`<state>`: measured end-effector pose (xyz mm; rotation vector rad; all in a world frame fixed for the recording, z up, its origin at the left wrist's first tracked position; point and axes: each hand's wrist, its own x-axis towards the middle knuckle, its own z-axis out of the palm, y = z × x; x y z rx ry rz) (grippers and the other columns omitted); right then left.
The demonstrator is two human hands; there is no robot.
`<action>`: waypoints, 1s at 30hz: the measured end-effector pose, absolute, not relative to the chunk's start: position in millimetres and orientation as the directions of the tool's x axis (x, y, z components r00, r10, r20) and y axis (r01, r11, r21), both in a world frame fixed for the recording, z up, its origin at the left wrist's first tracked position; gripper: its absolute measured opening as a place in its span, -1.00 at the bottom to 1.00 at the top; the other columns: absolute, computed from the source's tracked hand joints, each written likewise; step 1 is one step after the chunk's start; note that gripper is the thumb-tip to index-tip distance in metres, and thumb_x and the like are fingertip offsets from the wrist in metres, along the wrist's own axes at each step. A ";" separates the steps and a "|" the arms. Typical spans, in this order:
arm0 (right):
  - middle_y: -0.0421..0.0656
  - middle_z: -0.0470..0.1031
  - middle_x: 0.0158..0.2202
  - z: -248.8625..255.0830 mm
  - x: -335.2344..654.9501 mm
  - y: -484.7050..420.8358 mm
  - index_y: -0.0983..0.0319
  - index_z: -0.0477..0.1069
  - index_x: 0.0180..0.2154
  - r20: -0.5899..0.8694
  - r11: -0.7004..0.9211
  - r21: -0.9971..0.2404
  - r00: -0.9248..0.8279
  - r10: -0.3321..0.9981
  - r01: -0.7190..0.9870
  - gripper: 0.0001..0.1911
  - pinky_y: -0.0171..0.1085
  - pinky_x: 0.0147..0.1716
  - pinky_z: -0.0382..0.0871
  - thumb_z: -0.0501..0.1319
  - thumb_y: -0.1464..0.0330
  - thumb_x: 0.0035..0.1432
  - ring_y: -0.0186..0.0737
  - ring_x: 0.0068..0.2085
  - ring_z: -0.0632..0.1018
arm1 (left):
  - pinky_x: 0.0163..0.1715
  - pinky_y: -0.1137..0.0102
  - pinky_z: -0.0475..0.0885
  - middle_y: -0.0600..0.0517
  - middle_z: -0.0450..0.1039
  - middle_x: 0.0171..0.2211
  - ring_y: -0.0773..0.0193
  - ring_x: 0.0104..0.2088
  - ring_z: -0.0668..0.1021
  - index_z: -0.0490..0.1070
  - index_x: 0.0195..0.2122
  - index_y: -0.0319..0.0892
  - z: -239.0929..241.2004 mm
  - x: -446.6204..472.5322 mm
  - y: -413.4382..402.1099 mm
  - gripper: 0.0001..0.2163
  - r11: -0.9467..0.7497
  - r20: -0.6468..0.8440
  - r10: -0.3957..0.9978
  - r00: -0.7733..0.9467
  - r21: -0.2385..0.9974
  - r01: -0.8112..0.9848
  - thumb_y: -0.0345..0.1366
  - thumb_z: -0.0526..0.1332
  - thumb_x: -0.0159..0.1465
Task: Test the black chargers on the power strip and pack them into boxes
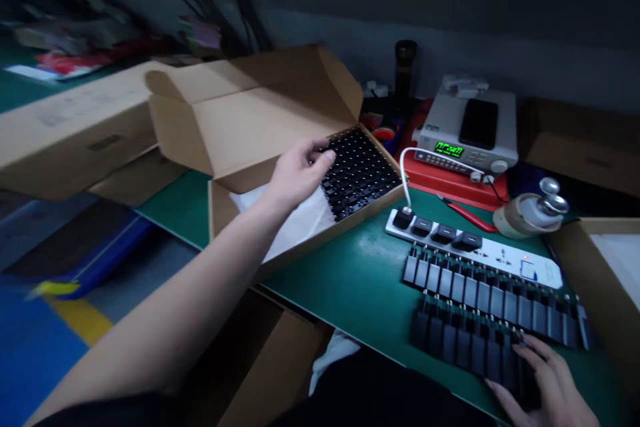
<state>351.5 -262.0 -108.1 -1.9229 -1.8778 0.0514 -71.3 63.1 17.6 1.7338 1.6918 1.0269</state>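
My left hand (pixel 300 173) is over an open cardboard box (pixel 218 213), its fingers loosely bent and a gap between thumb and fingertips. Nothing shows in it. Just beyond the fingertips, black plug adapters (pixel 360 170) stand packed in rows in the box, their metal pins up. White sheet material (pixel 295 230) covers the box's near left part. My right hand (pixel 553 383) spans the right end of the front row of black plug adapters (pixel 465 343), thumb on the near side and fingers on the far side. Behind lies a second row of adapters (pixel 493 293).
A white power strip (pixel 545 270) holds several plugged-in adapters. Behind it are red-handled pliers (pixel 473 215), a metal-topped bottle (pixel 525 213) and a bench instrument (pixel 450 117) with a phone (pixel 479 123) on top. Another carton (pixel 583 260) stands at right. The green table's edge (pixel 350 340) runs in front.
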 end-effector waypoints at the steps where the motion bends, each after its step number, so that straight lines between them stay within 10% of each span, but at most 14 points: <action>1: 0.01 0.52 0.08 -105.5 350.7 -265.6 -0.01 0.42 0.13 0.269 0.043 -0.326 0.049 0.962 0.944 -0.42 0.04 -0.49 0.66 0.31 0.00 0.09 0.26 -0.12 0.66 | 0.00 0.21 0.52 -0.15 0.54 0.03 0.14 -0.08 0.59 0.42 0.15 -0.23 18.6 -55.4 49.5 -0.58 -0.212 0.221 0.973 0.059 0.775 0.595 -0.13 0.23 0.34; 7: -0.03 0.45 0.21 -96.1 366.0 -288.9 -0.04 0.36 0.24 0.233 0.060 -0.375 0.031 0.972 0.925 -0.51 0.08 -0.21 0.67 0.17 0.21 0.28 0.22 0.08 0.60 | -0.14 0.27 0.59 -0.16 0.39 0.22 0.26 -0.15 0.59 0.46 0.08 -0.16 -10.8 21.8 9.2 -0.68 -0.555 0.363 0.808 0.465 0.734 0.391 -0.31 0.28 0.30; 14: -0.03 0.55 0.04 -44.2 382.7 -238.5 0.12 0.47 -0.01 0.377 0.078 -0.600 0.195 0.905 0.796 -0.67 0.10 0.11 0.50 0.38 0.33 0.17 0.08 0.05 0.60 | 0.06 0.19 0.52 0.01 0.62 -0.13 0.16 -0.07 0.63 0.56 -0.24 -0.10 -25.4 31.4 26.9 -0.90 -0.615 0.353 0.773 0.527 0.617 0.490 -0.35 0.24 0.31; 21: 0.01 0.50 0.05 6.1 377.8 -117.8 0.19 0.53 -0.02 0.291 0.328 -0.264 -0.249 0.924 0.907 -0.74 0.01 -0.02 0.54 0.26 0.38 0.26 0.04 0.03 0.57 | 0.03 0.19 0.53 0.00 0.64 -0.15 0.14 -0.10 0.64 0.58 -0.24 -0.12 -16.7 51.2 24.4 -0.88 -0.406 0.165 0.837 0.522 0.827 0.389 -0.26 0.29 0.25; 26: 0.05 0.49 -0.11 13.8 346.7 -71.9 0.25 0.56 -0.21 -0.015 0.451 0.078 -0.452 0.892 0.889 -0.83 -0.05 -0.17 0.51 0.29 0.52 0.11 0.04 -0.09 0.53 | 0.02 0.18 0.51 0.02 0.63 -0.17 0.14 -0.11 0.63 0.56 -0.25 -0.10 -17.5 63.7 24.0 -0.89 -0.577 0.202 0.745 0.635 0.672 0.464 -0.33 0.22 0.30; 30: -0.01 0.50 -0.20 21.7 341.4 -58.7 0.27 0.53 -0.22 -0.115 0.440 0.061 -0.432 0.895 0.896 -0.87 -0.17 -0.26 0.45 0.36 0.43 0.14 -0.08 -0.20 0.54 | 0.02 0.19 0.51 0.03 0.63 -0.14 0.14 -0.09 0.63 0.55 -0.21 -0.10 -14.0 60.9 22.3 -0.89 -0.590 0.155 0.737 0.658 0.623 0.514 -0.32 0.22 0.32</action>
